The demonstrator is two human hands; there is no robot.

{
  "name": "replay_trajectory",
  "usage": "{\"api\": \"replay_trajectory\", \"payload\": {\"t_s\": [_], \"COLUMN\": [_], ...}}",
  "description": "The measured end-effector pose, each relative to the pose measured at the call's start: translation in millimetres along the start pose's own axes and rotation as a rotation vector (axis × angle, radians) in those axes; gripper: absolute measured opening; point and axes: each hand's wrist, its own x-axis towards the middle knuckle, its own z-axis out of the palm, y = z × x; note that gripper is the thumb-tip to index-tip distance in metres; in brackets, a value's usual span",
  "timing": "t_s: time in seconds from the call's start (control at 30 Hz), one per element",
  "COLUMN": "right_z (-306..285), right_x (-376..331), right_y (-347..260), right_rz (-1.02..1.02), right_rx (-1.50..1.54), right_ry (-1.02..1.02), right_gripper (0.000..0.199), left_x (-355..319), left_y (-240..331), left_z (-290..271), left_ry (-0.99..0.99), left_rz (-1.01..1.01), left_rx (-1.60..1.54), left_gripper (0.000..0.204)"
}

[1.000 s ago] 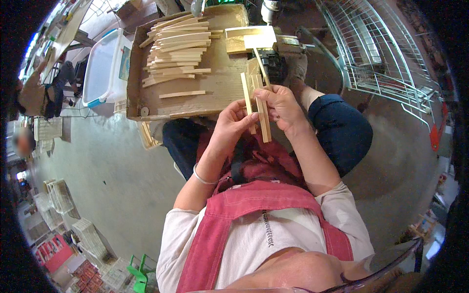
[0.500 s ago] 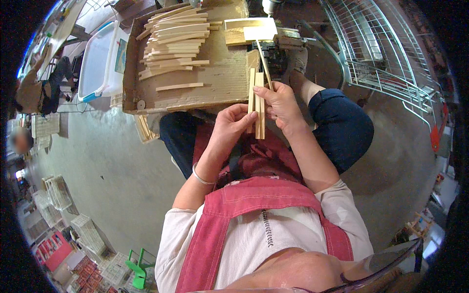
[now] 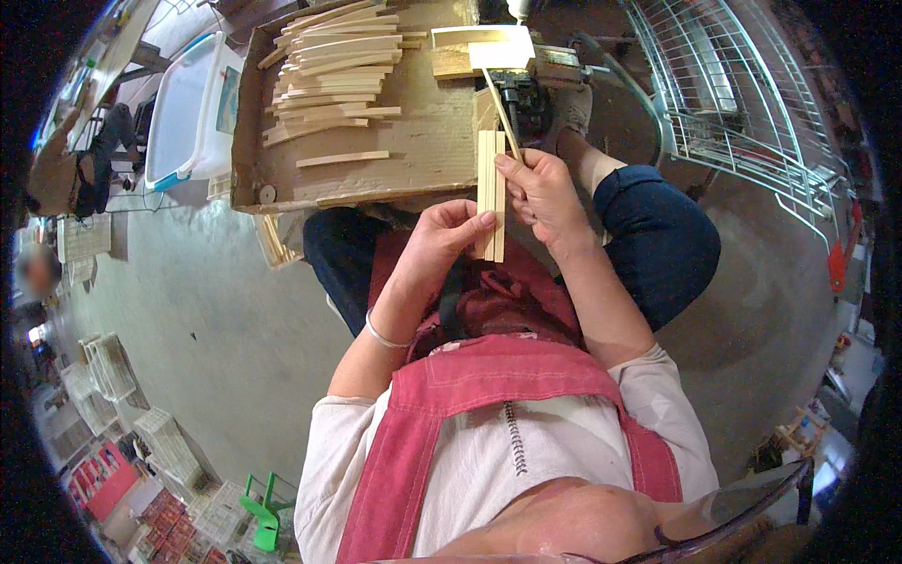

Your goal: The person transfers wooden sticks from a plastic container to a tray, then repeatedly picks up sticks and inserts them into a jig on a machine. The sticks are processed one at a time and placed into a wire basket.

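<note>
Our left hand (image 3: 446, 231) pinches bundled wooden strips (image 3: 490, 197), our right hand (image 3: 547, 195) grips a thin stick (image 3: 503, 111), and ahead-left of both a cardboard tray (image 3: 427, 132) holds loose sticks (image 3: 336, 83).

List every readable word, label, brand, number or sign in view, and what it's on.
None can be read.
Plastic tub: teal patch on its side, perhaps a label; too small and blurred.
Wooden strips in the left hand: no lettering visible.
Strips in the cardboard tray: none visible.
Red panel, lower left: pale marks, too blurred to tell if they're text.
</note>
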Motion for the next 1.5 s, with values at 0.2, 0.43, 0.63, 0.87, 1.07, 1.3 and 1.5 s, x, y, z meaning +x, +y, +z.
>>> {"api": "replay_trajectory", "payload": {"t_s": [0.2,0.43,0.63,0.87,1.07,1.3,1.5], "right_z": [3.9,4.1,-4.3,-13.1,-12.8,4.5,-9.2], "right_x": [-1.5,-1.3,2.1,14.6,14.7,1.5,5.6], "right_y": [-2.6,-1.6,-3.4,-11.7,-6.1,-6.2,-8.6], "right_rz": [0.026,-0.034,-0.082,-0.199,-0.182,-0.087,-0.082], "right_rx": [0.024,-0.102,-0.099,-0.029,-0.036,0.144,0.104], "right_ry": [0.059,-0.032,0.027,0.150,0.181,0.045,-0.177], "right_gripper": [0.022,0.016,0.015,0.014,0.012,0.016,0.033], "left_x": [1.1,-5.0,-2.6,-6.3,-5.1,-5.5,-4.9], "left_y": [-3.8,-2.1,-12.5,-15.9,-16.3,7.6,0.6], "left_z": [1.5,13.5,17.3,16.3,11.9,14.8,13.2], "left_ry": [-0.007,-0.039,-0.015,-0.090,-0.075,-0.229,-0.079], "left_rz": [-0.008,0.070,0.075,0.027,-0.008,-0.079,0.084], "left_rx": [-0.014,0.065,-0.016,-0.027,-0.117,-0.501,-0.273], "left_gripper": [0.016,0.019,0.022,0.024,0.031,0.040,0.038]}}
